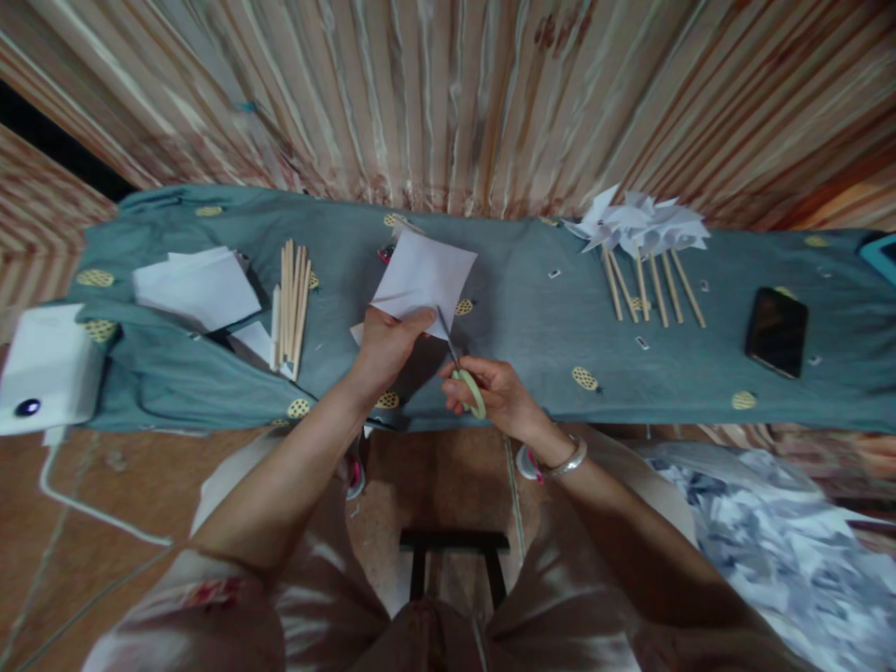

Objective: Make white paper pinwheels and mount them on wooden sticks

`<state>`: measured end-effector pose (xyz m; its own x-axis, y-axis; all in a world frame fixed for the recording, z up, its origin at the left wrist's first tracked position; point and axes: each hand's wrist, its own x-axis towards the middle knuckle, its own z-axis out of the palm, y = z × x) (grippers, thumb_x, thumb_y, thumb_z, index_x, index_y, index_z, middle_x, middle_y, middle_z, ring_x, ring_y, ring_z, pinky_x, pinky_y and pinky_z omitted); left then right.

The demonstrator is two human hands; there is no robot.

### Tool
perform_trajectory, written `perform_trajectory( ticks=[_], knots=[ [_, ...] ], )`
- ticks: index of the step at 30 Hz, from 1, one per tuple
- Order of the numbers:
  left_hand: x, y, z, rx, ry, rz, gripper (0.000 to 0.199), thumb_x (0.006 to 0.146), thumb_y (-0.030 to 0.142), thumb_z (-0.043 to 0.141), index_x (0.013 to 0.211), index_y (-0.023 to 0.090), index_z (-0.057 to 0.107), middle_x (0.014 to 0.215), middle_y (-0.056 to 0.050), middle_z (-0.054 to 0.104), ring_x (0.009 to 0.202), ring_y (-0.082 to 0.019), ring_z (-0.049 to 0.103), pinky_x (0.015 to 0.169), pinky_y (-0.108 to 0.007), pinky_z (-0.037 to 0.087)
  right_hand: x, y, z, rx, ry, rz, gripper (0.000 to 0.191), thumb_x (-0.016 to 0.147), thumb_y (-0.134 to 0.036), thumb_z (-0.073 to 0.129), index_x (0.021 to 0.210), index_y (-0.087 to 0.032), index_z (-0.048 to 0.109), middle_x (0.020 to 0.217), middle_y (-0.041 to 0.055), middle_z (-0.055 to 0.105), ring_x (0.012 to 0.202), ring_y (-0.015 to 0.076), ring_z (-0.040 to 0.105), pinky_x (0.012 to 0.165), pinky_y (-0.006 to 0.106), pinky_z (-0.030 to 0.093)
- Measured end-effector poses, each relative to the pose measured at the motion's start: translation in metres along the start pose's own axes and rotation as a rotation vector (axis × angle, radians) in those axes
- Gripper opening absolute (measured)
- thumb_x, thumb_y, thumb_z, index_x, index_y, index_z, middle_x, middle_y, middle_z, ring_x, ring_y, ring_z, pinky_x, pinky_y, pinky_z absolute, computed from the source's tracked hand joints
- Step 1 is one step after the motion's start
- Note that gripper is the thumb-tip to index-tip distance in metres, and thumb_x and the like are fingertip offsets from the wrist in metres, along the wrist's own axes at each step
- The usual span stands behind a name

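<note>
My left hand (389, 347) grips a white square sheet of paper (428, 271) by its near edge, thumb on top. The sheet is held above the cloth-covered table. In my right hand (494, 387) is a pair of scissors (470, 390) with light green handles. Its blades reach up to the paper's near right edge, close to my left thumb. Whether the blades are parted is too blurred to tell. Behind the sheet, a small red item (385, 253) is partly hidden.
Left on the green tablecloth (518, 280) lie stacked white papers (200, 287), several wooden sticks (292, 303) and a white device (49, 369) with a cable. Several paper pinwheels (640, 224) on sticks and a phone (777, 331) lie right. A bag of paper pinwheels or scraps (791, 551) stands below.
</note>
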<state>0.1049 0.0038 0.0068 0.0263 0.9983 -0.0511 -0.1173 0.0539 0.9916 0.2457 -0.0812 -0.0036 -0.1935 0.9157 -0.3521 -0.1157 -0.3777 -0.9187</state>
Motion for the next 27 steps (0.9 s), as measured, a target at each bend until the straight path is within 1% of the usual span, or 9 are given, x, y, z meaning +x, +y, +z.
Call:
perform_trajectory(
  ticks=[5,10,16,21,27],
  knots=[
    [-0.0007,0.0003,-0.0007,0.013,0.004,-0.012,0.016,0.060,0.025,0.074,0.055,0.018,0.060,0.055,0.002,0.057,0.051,-0.011,0.049,0.049,-0.023,0.039,0.0014,0.0020,0.0000,0.007,0.010,0.005,0.043,0.058,-0.052,0.085,0.076,-0.019,0.064,0.057,-0.0048,0.063,0.049,0.0078,0.056,0.050,0.019,0.047],
    [0.0002,-0.0004,-0.0017,0.009,-0.003,0.002,0.015,0.060,0.027,0.074,0.059,0.019,0.063,0.060,0.000,0.061,0.055,-0.013,0.052,0.052,-0.025,0.043,0.0015,0.0028,0.0014,0.001,0.016,0.001,0.043,0.058,-0.053,0.084,0.075,-0.020,0.064,0.055,-0.0048,0.062,0.049,0.0084,0.056,0.050,0.020,0.047],
    [0.0002,-0.0039,-0.0008,0.035,-0.011,-0.024,0.016,0.058,0.028,0.073,0.058,0.019,0.060,0.057,0.001,0.058,0.053,-0.013,0.049,0.050,-0.024,0.040,0.0028,0.0056,-0.0007,-0.025,0.019,-0.031,0.041,0.063,-0.054,0.081,0.078,-0.019,0.064,0.058,-0.0040,0.063,0.050,0.0090,0.057,0.050,0.021,0.047],
    [-0.0007,-0.0043,0.0000,0.014,-0.015,-0.013,0.013,0.059,0.026,0.072,0.059,0.019,0.061,0.058,0.002,0.058,0.054,-0.012,0.050,0.051,-0.024,0.041,0.0033,0.0064,-0.0014,-0.033,0.011,-0.039,0.040,0.064,-0.053,0.081,0.077,-0.019,0.064,0.057,-0.0040,0.062,0.050,0.0092,0.056,0.050,0.021,0.047],
    [-0.0014,-0.0052,-0.0011,0.041,-0.011,-0.038,0.017,0.060,0.028,0.073,0.055,0.018,0.060,0.056,0.002,0.057,0.053,-0.011,0.048,0.049,-0.024,0.038,0.0036,0.0055,-0.0007,-0.008,0.032,-0.012,0.044,0.059,-0.054,0.084,0.076,-0.019,0.063,0.056,-0.0046,0.063,0.048,0.0086,0.056,0.048,0.020,0.047]
  ],
)
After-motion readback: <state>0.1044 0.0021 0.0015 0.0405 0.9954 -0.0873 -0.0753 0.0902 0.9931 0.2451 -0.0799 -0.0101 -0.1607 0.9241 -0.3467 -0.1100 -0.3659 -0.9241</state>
